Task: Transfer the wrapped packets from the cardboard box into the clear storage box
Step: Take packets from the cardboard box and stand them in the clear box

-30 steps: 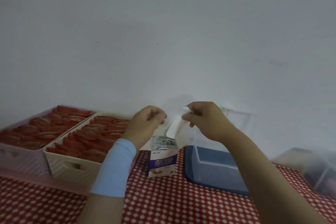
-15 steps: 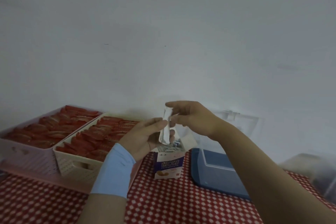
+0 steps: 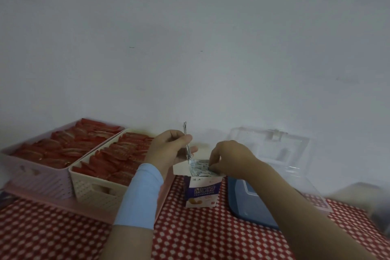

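**Left hand** (image 3: 171, 150): pinching the held packets (image 3: 185, 139), a thin stack standing on edge between thumb and fingers. It is hovering just above the carton's left flap.

**Right hand** (image 3: 230, 158): reaching down into the carton mouth, fingers curling onto the boxed packets (image 3: 199, 168). The fingertips are hidden, so whether they are gripping one cannot be told.

**Carton** (image 3: 201, 191): standing upright with its flaps open, mid-table toward the back edge, and looking well filled.

**Clear box** (image 3: 272, 150): sitting just right of the carton against the back edge, with a blue-rimmed part (image 3: 249, 205) lying flat in front of it. Lid or base cannot be told. No packets are showing in it.

**Baskets**: the pink basket (image 3: 42, 175) and the cream basket (image 3: 95, 188) are occupying the table's left side, both holding red packs.

**Step in hand**: judged to be gathering, with the right hand drawing packets out and the left hand collecting them. The transfer itself is looking barely begun.

**Next move**: calling for a light pinch on one thin packet without dragging its neighbours or tipping the carton. The packet is then going to the left-hand stack, or the stack is going rightward over the clear box.
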`<state>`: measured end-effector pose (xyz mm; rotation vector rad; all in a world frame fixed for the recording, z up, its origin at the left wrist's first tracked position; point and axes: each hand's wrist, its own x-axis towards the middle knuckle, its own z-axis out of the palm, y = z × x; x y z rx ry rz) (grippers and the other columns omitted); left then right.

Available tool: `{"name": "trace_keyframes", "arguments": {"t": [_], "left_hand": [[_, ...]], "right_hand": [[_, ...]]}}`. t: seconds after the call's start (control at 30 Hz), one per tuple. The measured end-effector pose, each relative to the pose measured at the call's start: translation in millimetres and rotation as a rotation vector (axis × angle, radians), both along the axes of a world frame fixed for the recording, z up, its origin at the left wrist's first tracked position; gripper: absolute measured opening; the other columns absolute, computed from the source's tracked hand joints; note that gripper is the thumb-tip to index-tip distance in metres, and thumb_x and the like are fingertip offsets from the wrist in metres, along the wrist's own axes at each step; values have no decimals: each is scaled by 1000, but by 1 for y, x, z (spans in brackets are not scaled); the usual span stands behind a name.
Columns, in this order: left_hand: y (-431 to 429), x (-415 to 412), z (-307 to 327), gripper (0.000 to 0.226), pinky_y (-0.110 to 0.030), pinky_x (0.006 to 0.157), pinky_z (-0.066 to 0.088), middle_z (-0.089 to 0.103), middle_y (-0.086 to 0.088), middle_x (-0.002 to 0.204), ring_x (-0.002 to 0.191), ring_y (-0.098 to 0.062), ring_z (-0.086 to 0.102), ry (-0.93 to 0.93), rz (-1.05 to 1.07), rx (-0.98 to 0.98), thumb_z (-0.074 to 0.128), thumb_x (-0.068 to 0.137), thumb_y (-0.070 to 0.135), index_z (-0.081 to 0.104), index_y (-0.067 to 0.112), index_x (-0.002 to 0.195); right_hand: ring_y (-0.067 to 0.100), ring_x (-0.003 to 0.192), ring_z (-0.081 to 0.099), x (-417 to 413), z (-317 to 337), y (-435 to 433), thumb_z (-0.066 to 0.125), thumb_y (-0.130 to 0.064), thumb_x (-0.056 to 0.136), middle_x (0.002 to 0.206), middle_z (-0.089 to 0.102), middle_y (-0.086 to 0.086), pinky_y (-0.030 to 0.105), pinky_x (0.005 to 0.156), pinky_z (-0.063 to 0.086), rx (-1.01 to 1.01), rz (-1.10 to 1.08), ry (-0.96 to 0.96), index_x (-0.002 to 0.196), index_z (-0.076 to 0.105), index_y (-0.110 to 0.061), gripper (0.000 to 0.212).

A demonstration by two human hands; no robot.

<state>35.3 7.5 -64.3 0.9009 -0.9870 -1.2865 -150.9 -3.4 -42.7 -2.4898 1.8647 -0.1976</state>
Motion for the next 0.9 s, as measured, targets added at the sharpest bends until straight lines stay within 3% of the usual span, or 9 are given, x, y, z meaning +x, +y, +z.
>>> {"name": "trace_keyframes", "arguments": {"t": [0.23,0.37,0.5,0.57,0.63,0.8,0.9], "left_hand": [[0,-7,0,12,-44,80,60,69,-13,81,85,-28,76,-70,52,-64,72,89,8,60,5,87],[2,-11,-1,13,-46,83,60,71,-13,84,86,-27,76,-115,63,-89,73,88,10,62,6,83],[3,-10,0,14,-44,75,61,73,-14,92,86,-25,76,-134,123,-110,74,88,12,62,9,81],[2,-10,1,15,-43,69,61,74,-12,88,86,-24,76,-114,160,-119,74,88,12,61,10,80],[1,-13,1,16,-43,69,61,75,-8,83,85,-23,75,-130,173,-133,74,88,13,62,12,79],[0,-23,1,15,-44,82,60,76,-6,85,87,-21,75,-146,103,-141,77,86,17,63,11,82],[3,-26,2,28,-39,78,60,73,-16,96,82,-23,73,31,-111,-91,80,72,20,65,4,90]], "right_hand": [[3,77,63,-12,4,4,72,-27,86,86,70,-12,15,61,48,-45,-4,-395,82,70,-28,5],[1,72,65,-5,-7,3,73,-32,87,80,70,-13,18,60,49,-11,-7,-436,93,74,-30,7],[-5,63,61,-15,-4,8,72,-30,89,73,70,-15,9,56,43,-41,-19,-541,83,76,-25,9],[-2,58,64,-21,2,12,73,-32,89,67,72,-9,11,54,46,-43,-42,-650,80,76,-22,14],[9,59,69,-27,9,15,71,-21,90,71,74,-2,20,57,50,-40,-47,-783,80,75,-15,12],[16,59,64,-35,22,25,64,-6,92,77,76,3,20,52,42,-54,-8,-1050,83,74,-10,14],[16,59,61,-33,20,27,64,-6,92,78,76,5,24,52,41,-3,18,-1101,82,74,-10,15]]}}
